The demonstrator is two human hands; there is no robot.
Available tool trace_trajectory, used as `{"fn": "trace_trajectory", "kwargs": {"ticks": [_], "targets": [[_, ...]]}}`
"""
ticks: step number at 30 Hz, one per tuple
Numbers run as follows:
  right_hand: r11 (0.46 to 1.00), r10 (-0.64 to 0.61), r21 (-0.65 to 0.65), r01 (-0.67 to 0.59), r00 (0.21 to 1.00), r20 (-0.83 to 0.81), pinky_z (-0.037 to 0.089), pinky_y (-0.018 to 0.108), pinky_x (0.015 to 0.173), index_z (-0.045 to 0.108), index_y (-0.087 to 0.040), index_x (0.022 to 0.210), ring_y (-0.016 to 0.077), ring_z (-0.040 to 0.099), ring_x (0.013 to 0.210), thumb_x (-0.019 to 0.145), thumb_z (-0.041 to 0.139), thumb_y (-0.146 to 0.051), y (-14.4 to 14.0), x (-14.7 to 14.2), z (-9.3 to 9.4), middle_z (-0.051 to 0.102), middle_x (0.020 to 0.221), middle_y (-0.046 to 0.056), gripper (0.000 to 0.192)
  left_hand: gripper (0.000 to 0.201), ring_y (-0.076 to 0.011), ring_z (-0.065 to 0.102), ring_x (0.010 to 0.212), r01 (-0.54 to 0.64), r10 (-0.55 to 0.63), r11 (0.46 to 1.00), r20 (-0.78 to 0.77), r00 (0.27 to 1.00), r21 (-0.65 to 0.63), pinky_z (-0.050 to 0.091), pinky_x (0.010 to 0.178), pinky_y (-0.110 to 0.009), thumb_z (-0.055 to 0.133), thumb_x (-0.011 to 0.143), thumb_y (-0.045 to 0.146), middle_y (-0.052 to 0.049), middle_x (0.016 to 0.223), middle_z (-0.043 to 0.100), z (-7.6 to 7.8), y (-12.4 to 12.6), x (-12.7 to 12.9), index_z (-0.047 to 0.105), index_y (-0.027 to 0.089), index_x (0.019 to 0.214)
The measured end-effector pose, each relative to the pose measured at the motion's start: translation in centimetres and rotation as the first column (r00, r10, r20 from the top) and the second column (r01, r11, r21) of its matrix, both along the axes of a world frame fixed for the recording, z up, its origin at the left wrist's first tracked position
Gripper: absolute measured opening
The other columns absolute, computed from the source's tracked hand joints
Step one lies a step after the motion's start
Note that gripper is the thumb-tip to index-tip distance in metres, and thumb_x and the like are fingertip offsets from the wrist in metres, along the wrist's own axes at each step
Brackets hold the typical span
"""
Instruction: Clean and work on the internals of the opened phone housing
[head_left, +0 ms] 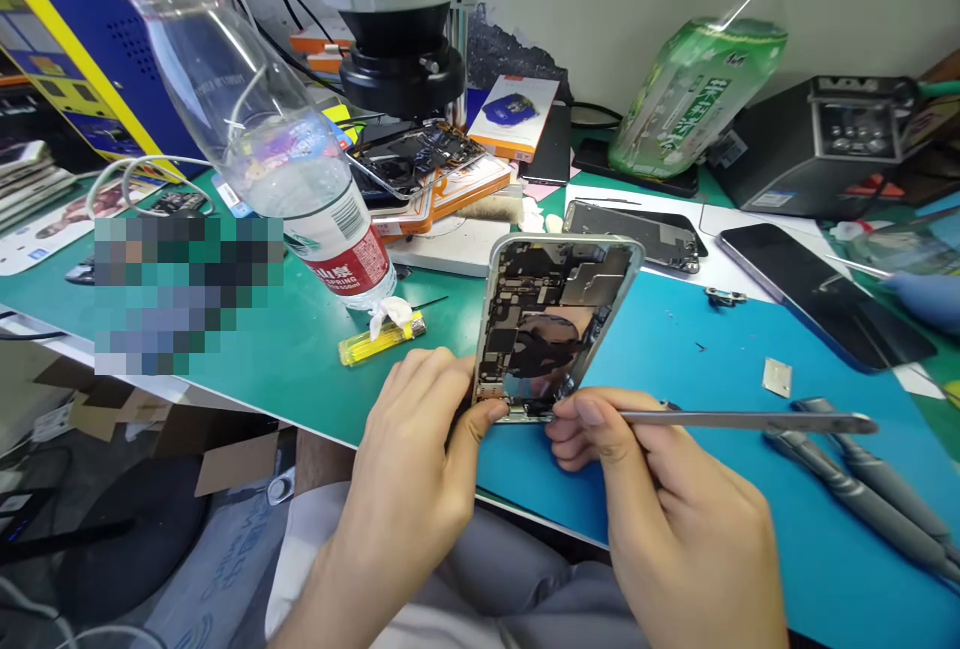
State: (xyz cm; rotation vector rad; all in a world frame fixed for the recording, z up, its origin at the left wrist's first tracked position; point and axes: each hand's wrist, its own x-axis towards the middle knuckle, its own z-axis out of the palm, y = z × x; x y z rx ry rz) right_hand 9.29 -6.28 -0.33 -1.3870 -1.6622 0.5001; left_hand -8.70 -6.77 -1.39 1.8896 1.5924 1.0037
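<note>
An opened smartphone [517, 329] stands tilted upright on the blue mat, its inner boards and components facing me. My left hand [420, 449] is closed on its lower left side, with the thumb at the bottom edge. Between the thumb and fingers of my right hand [637, 469] are slim metal tweezers [750, 420], lying almost level with their back end to the right. Their tips are hidden behind my fingers, near the phone's lower right corner. A small metal plate [778, 377] and grey-handled pliers [862, 479] lie to the right.
A water bottle [337, 229] and a yellow lighter [382, 337] are left of the phone. Behind it are a microscope [401, 29], stacked boxes [465, 189] and a phone screen [637, 234]. A green bottle [697, 99] and a dark phone [817, 294] occupy the right side.
</note>
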Motion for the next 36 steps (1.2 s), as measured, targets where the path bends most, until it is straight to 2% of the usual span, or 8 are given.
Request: {"fn": "trace_trajectory", "kwargs": {"ticks": [8, 17, 23, 28, 36], "targets": [[0.995, 0.042, -0.084, -0.052, 0.993, -0.113, 0.061, 0.020, 0.068, 0.079, -0.026, 0.087, 0.0124, 0.075, 0.070, 0.106, 0.063, -0.033, -0.1, 0.1, 0.1, 0.081, 0.086, -0.002, 0.026, 0.012, -0.0232, 0.051, 0.094, -0.012, 0.012, 1.000, -0.012, 1.000, 0.022, 0.041, 0.082, -0.036, 0.055, 0.106, 0.013, -0.003, 0.094, 0.058, -0.1, 0.2, 0.1, 0.057, 0.021, 0.098], [0.989, -0.045, -0.145, 0.010, 0.970, -0.240, 0.061, 0.016, 0.067, 0.081, -0.029, 0.085, 0.0108, 0.074, 0.069, 0.105, 0.064, -0.042, -1.1, 1.3, 0.3, 0.080, 0.084, -0.003, 0.030, 0.019, -0.0231, 0.053, 0.090, -0.046, 0.046, 0.997, 0.000, 0.999, 0.065, 0.041, 0.078, -0.035, 0.058, 0.106, 0.020, -0.002, 0.089, 0.059, -0.4, -0.3, 0.0, 0.052, 0.023, 0.088], [0.989, 0.014, -0.144, -0.035, 0.990, -0.142, 0.062, 0.015, 0.071, 0.083, -0.032, 0.087, 0.0117, 0.077, 0.074, 0.104, 0.066, -0.040, -1.2, 1.8, 0.1, 0.082, 0.089, -0.004, 0.025, 0.018, -0.0225, 0.056, 0.089, -0.047, 0.047, 0.999, 0.047, 0.998, 0.011, 0.042, 0.077, -0.035, 0.063, 0.103, 0.023, -0.002, 0.089, 0.062, 0.0, -0.5, -0.3, 0.057, 0.022, 0.086], [0.986, 0.048, -0.154, -0.061, 0.995, -0.090, 0.061, 0.014, 0.067, 0.083, -0.033, 0.088, 0.0106, 0.074, 0.069, 0.104, 0.065, -0.039, -0.9, 1.7, 0.2, 0.081, 0.088, -0.006, 0.025, 0.017, -0.0216, 0.057, 0.089, -0.056, 0.056, 0.998, 0.065, 0.996, -0.001, 0.043, 0.077, -0.035, 0.065, 0.101, 0.022, -0.002, 0.089, 0.062, 0.1, -0.4, -0.4, 0.060, 0.022, 0.085], [0.987, 0.024, -0.156, -0.026, 1.000, -0.020, 0.060, 0.012, 0.067, 0.083, -0.036, 0.091, 0.0093, 0.074, 0.069, 0.104, 0.065, -0.042, -0.8, 1.6, -0.1, 0.080, 0.086, -0.007, 0.023, 0.018, -0.0218, 0.057, 0.087, -0.057, 0.057, 0.998, 0.055, 0.997, 0.003, 0.042, 0.075, -0.035, 0.065, 0.101, 0.023, -0.002, 0.087, 0.062, 0.1, -0.6, -0.4, 0.060, 0.022, 0.085]]}}
